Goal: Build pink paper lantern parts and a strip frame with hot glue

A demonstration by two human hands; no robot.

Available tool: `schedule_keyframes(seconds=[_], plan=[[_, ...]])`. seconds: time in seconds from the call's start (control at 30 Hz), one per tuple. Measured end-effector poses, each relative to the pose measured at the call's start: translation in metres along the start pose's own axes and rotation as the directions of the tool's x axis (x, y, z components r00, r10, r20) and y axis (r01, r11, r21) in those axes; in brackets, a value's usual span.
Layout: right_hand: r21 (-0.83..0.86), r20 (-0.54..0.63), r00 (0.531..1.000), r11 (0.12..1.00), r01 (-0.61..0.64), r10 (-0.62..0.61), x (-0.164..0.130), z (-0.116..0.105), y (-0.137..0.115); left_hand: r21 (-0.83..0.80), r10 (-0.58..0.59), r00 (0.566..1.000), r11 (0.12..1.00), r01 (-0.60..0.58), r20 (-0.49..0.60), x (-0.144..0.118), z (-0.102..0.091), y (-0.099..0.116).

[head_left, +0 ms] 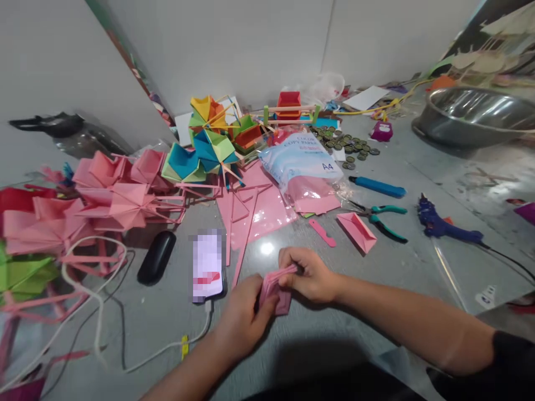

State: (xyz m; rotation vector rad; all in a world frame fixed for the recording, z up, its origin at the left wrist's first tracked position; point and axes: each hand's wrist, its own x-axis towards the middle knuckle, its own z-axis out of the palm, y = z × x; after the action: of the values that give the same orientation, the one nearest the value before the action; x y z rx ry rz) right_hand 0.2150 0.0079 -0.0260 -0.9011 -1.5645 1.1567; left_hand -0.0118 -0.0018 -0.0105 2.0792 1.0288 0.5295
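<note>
Head view: the left hand [242, 317] and the right hand [307, 274] meet low at centre over the grey tabletop [334, 334], both closed on one folded pink paper piece [273, 289]. The left grip pinches the near lower edge between thumb and fingers, apparently to steady the piece; the right grip is clamped on the upper far edge, fingers curled over the fold, a hold suited to pressing a crease. The paper sits just above the tabletop, between the two hands. Just left of the left grip lies a smartphone on a white charging cable [208, 266], screen up, and beyond it a black oval case [156, 257]. Ahead of the right grip lie a flat pink paper strip [321, 232] and a folded pink paper tray [357, 231], with green-handled pliers [382, 217] and a blue glue gun [443, 225] further right, all within reach. Far ahead sit an opened pack of pink A4 copy paper [303, 167] and finished multicoloured paper pinwheels [209, 147]; pink paper pinwheels [112, 200] are stacked far left.
</note>
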Motion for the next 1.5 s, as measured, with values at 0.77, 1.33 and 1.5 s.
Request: schedule_keyframes(seconds=[0.77,1.33,1.5], plan=[[-0.06,0.318,0.87,0.924,-0.377,0.376,0.0,0.017,-0.019,-0.585,-0.356,0.838,0.809,0.055,-0.413,0.015,0.011,0.002],[0.018,-0.183,0.97,0.987,-0.157,0.158,0.007,-0.007,-0.006,-0.862,-0.492,0.749,0.462,-0.207,-0.444,0.025,0.009,-0.003],[-0.24,-0.256,0.959,0.969,0.059,-0.122,0.018,-0.016,-0.013,-0.891,-0.475,0.806,0.434,-0.136,-0.355,0.024,0.012,-0.006]])
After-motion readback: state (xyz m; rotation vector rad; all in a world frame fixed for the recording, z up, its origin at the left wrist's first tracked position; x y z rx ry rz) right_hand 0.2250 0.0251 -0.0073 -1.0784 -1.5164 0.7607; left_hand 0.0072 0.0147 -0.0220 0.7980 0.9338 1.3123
